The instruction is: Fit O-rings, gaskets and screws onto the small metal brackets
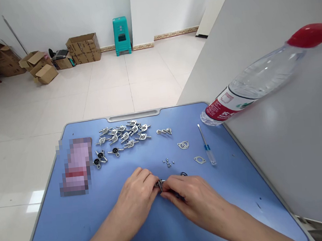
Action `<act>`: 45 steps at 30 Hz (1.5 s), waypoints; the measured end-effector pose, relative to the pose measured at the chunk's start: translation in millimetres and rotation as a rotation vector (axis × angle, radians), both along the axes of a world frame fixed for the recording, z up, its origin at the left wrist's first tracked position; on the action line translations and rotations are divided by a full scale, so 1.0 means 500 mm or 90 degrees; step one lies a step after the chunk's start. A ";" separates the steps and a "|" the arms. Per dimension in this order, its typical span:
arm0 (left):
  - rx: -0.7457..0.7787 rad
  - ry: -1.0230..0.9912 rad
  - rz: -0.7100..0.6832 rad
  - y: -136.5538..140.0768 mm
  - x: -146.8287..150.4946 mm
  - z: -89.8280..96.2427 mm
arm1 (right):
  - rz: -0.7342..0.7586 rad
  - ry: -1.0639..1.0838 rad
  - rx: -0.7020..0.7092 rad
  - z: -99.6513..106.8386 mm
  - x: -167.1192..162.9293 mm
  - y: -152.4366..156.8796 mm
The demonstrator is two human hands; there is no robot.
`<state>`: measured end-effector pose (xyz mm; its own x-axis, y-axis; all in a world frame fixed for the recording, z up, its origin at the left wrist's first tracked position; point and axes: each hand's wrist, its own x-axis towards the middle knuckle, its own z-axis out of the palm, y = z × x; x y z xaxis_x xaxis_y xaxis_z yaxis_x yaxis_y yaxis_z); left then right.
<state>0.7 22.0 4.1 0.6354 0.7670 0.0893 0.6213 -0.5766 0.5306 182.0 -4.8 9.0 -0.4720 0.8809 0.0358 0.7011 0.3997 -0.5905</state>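
Note:
Near the front middle of the table, my left hand [139, 190] pinches a small metal valve [160, 183] between thumb and fingers. My right hand [190, 192] closes on the same valve from the other side, and its fingers hide most of it. Dark rings [183, 174] show just behind my right hand. Beyond my hands lie several tiny screws [168, 163]. Similar metal valves [125, 136] are grouped at the back left, several of them with black round faces [115, 151]. Small metal levers [164, 131] lie to their right.
Flat metal plates [199, 159] and a clear-handled screwdriver [208, 150] lie on the right of the blue table [102, 222]. A large water bottle [233, 97] stands at the back right by a grey panel. At left is a blurred pinkish item [78, 165]. A teal stool [122, 36] stands beyond.

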 end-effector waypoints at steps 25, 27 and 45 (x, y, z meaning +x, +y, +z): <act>0.084 0.022 0.000 -0.005 0.004 0.010 | -0.051 -0.172 -0.016 -0.002 0.015 0.019; 0.114 0.037 0.010 -0.007 0.005 0.007 | -0.049 -0.174 -0.012 -0.003 0.012 0.017; 0.047 0.021 0.024 -0.009 0.002 0.026 | -0.036 -0.159 0.016 -0.003 0.012 0.010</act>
